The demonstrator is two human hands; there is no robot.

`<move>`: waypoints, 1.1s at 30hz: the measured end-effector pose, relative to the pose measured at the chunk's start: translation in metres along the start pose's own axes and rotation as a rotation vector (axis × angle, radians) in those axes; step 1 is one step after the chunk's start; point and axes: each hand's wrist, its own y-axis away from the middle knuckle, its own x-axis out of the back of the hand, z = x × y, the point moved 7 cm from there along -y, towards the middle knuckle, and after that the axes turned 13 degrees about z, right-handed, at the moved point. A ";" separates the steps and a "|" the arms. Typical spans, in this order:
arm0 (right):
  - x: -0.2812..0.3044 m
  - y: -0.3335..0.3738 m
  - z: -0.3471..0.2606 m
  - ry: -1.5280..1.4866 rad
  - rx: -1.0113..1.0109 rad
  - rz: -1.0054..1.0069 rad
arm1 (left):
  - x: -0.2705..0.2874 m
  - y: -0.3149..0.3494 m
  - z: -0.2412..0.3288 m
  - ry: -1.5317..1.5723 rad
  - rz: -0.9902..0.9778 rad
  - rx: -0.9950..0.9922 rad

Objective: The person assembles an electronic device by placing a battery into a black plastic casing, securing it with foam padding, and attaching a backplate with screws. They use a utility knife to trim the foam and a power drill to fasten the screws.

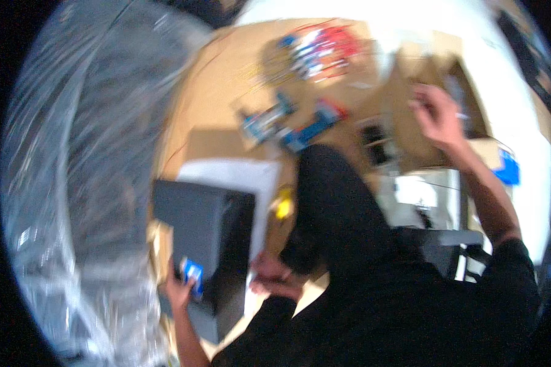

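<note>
The small blue-and-white rectangular packet [193, 273] sits in the partly curled left hand [179, 290], above the near-left part of a dark grey box [187, 211]. Another blurred hand [275, 276] is beside that box's right side; I cannot tell whose, nor the right hand's state. Far right, an open brown cardboard box [407, 144] has indistinct contents.
</note>
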 end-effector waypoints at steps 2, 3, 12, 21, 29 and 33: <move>-0.009 0.016 -0.038 -0.105 0.061 -0.031 | -0.005 -0.005 0.036 -0.218 0.047 -0.113; -0.012 0.021 -0.052 -0.062 0.091 -0.056 | -0.011 -0.008 0.038 -0.100 0.045 -0.111; -0.072 0.040 -0.136 -0.302 0.305 -0.161 | -0.002 0.005 0.060 -0.196 -0.045 -0.031; -0.101 0.125 -0.128 -0.267 0.025 -0.539 | 0.002 0.014 0.063 -0.156 0.035 0.165; -0.109 0.144 -0.170 -0.246 0.281 -0.561 | 0.001 0.005 0.046 -0.128 -0.012 0.118; -0.110 0.147 -0.152 -0.301 0.254 -0.574 | -0.003 0.005 0.035 -0.014 -0.002 0.077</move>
